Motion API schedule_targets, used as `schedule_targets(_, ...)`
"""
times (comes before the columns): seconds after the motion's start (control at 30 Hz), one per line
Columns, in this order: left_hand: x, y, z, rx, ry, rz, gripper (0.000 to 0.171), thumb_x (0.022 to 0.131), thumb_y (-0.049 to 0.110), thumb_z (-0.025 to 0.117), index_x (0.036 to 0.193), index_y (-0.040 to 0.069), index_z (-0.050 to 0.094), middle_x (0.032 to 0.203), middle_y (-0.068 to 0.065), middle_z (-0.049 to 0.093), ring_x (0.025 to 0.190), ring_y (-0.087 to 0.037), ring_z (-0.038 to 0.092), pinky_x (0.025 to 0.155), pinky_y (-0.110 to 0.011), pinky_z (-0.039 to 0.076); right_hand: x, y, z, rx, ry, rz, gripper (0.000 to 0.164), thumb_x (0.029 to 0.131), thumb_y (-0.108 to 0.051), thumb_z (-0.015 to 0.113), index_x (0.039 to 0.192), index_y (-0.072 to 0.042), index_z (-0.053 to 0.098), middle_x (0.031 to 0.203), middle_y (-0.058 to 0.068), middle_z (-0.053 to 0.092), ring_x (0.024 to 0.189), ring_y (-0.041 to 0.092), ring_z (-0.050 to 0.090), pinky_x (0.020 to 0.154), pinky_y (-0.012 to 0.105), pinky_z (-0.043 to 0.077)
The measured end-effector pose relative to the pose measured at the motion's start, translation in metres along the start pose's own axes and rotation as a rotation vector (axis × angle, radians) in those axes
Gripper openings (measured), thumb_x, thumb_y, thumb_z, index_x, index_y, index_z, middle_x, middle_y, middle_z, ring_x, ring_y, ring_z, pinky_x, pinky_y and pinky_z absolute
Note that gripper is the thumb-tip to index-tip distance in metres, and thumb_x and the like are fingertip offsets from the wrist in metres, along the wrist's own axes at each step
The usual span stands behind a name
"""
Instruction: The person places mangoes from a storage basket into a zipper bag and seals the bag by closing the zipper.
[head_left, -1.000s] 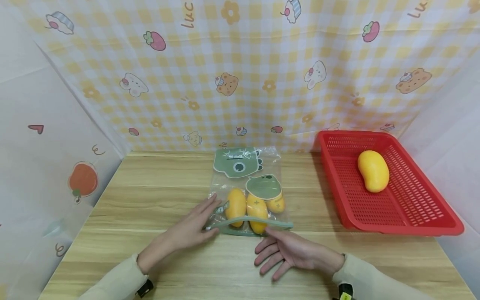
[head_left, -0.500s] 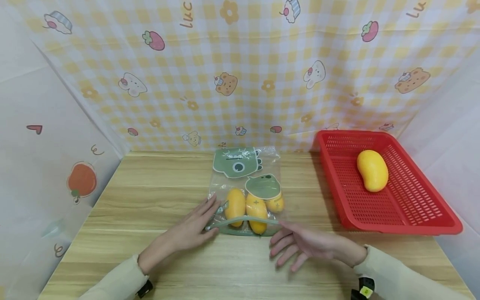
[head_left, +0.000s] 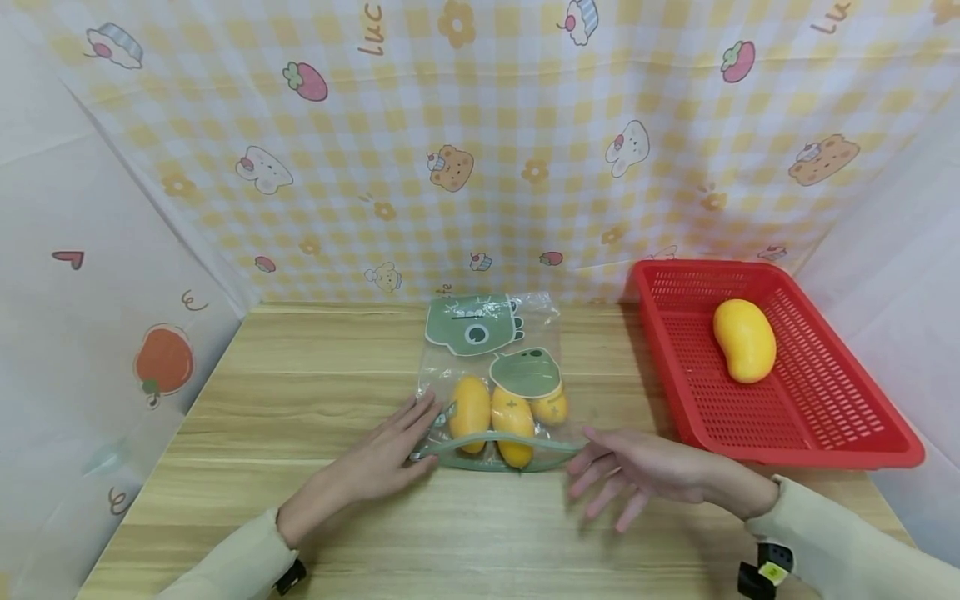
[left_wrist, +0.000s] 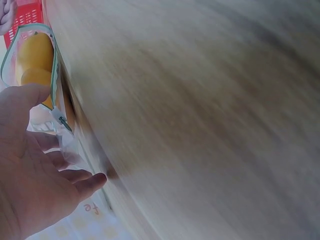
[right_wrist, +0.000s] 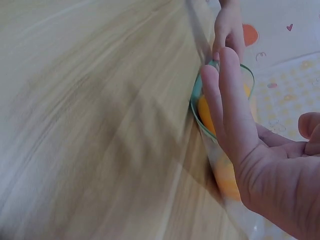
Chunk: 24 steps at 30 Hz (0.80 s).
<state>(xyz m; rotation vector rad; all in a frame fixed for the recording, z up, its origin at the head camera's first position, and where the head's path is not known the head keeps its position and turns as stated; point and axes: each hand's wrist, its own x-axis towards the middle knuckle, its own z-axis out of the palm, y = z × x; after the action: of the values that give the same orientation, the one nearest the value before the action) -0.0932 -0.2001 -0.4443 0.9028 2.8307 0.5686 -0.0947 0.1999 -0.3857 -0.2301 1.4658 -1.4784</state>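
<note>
A clear zip bag with green cartoon prints lies on the table, its green-edged mouth toward me and parted. Inside it are three yellow mangoes, side by side near the mouth. My left hand rests with straight fingers along the bag's left edge; in the left wrist view its thumb is beside the zip strip. At the mouth's right corner, my right hand has its fingers spread and holds nothing. The right wrist view shows those fingers overlapping the bag's rim.
A red plastic basket stands at the right of the wooden table, with one mango in it. Behind the table hangs a yellow checked cloth, and white cloth covers both sides.
My right hand has moved right along the bag's mouth, from below the middle mango to the right corner. The left hand, bag and basket stay where they were.
</note>
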Motion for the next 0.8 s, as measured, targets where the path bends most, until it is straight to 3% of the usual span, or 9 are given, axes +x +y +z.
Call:
schedule_targets(0.17, 0.0, 0.001, 0.0, 0.007, 0.0, 0.001, 0.078, 0.101, 0.038, 0.063, 0.159, 0.0, 0.027, 0.164, -0.021, 0.017, 0.148, -0.044, 0.017, 0.112, -0.061, 0.025, -0.008, -0.007, -0.005, -0.037, -0.001, 0.007, 0.063, 0.111, -0.045, 0.032, 0.132, 0.011, 0.054, 0.125, 0.028, 0.063, 0.105, 0.043, 0.067, 0.072, 0.046, 0.061)
schedule_targets(0.8, 0.0, 0.002, 0.001, 0.01, 0.001, 0.005, 0.077, 0.101, 0.038, 0.062, 0.159, 0.0, 0.028, 0.163, -0.023, 0.018, 0.148, -0.044, 0.016, 0.115, -0.058, 0.022, -0.031, -0.02, -0.022, -0.198, 0.145, 0.054, 0.063, 0.111, -0.046, 0.034, 0.134, 0.007, 0.055, 0.119, 0.024, 0.066, 0.101, 0.045, 0.067, 0.069, 0.052, 0.06)
